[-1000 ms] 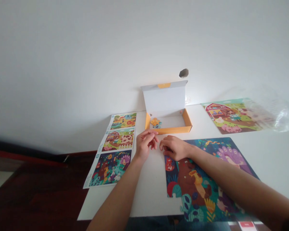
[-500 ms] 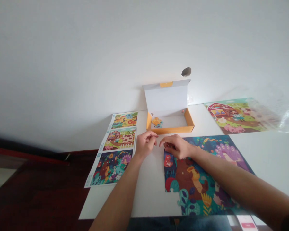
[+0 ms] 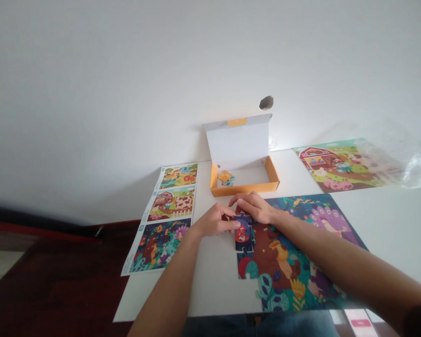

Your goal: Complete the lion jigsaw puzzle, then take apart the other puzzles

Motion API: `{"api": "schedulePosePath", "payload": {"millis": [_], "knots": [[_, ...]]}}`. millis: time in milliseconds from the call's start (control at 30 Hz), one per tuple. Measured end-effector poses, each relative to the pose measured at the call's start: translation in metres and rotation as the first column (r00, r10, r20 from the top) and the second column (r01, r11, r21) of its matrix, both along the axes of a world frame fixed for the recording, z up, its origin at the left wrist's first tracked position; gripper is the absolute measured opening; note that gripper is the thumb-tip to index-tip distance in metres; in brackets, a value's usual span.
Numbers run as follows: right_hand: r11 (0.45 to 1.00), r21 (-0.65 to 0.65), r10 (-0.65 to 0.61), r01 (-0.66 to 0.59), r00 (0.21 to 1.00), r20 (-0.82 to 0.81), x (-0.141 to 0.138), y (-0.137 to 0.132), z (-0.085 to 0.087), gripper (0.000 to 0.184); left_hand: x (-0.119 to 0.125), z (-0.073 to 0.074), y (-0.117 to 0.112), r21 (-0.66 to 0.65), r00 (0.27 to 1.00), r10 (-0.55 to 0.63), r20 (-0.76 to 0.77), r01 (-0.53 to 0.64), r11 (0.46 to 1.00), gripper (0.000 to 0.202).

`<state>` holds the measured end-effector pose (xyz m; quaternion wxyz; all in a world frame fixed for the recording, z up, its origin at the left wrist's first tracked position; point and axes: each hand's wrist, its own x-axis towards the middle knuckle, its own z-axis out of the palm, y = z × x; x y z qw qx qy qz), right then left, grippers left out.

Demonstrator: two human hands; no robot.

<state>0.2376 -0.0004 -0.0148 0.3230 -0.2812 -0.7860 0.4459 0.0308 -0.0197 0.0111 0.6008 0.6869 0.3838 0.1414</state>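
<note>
A jigsaw piece with a red fox lies at the left edge of the dark forest jigsaw puzzle, with pale gaps along its outline. My left hand is closed on this puzzle piece at its left side, thumb on top and the other fingers partly hidden. Just above the piece, my right hand bends its fingers down at the puzzle's upper left corner. Whatever those fingers hold, if anything, is covered by the hand. The puzzle shows a brown bear and a purple peacock; its lower left corner has a notch.
Behind the hands stands an open yellow box with a few loose pieces inside. A sheet with three pictures lies left. At right, a farm picture is partly under clear plastic. A wall rises behind.
My left hand has moved right and down and closed on the fox piece, which now shows gaps around it. My right hand has shifted slightly up, its fingers now at the puzzle's upper left corner.
</note>
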Motion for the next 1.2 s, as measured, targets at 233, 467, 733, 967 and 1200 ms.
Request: {"api": "schedulePosePath", "payload": {"millis": [233,467,733,967,1200], "knots": [[1.000,0.010,0.026,-0.026,0.997,0.066,0.002,0.004,-0.001,0.044,-0.004,-0.004,0.002,-0.100,0.853,0.430,0.297,-0.420,0.902,0.031],[0.995,0.037,0.089,-0.093,0.992,0.094,-0.001,0.002,-0.003,0.018,0.004,-0.008,0.010,-0.125,0.632,0.661,0.404,-0.678,0.724,0.034],[0.990,0.064,0.125,-0.126,0.992,0.006,-0.003,0.004,-0.008,0.043,0.004,0.001,0.007,-0.145,0.719,0.538,0.441,-0.534,0.833,0.064],[0.974,0.190,-0.089,0.121,0.982,-0.169,-0.005,0.002,-0.008,0.024,0.001,-0.007,0.003,-0.146,0.974,0.199,-0.108,-0.214,0.966,0.041],[0.975,0.054,-0.193,0.214,0.946,-0.262,-0.007,0.001,-0.013,0.010,0.003,-0.005,-0.001,-0.123,0.969,0.166,-0.180,-0.190,0.974,0.041]]}}
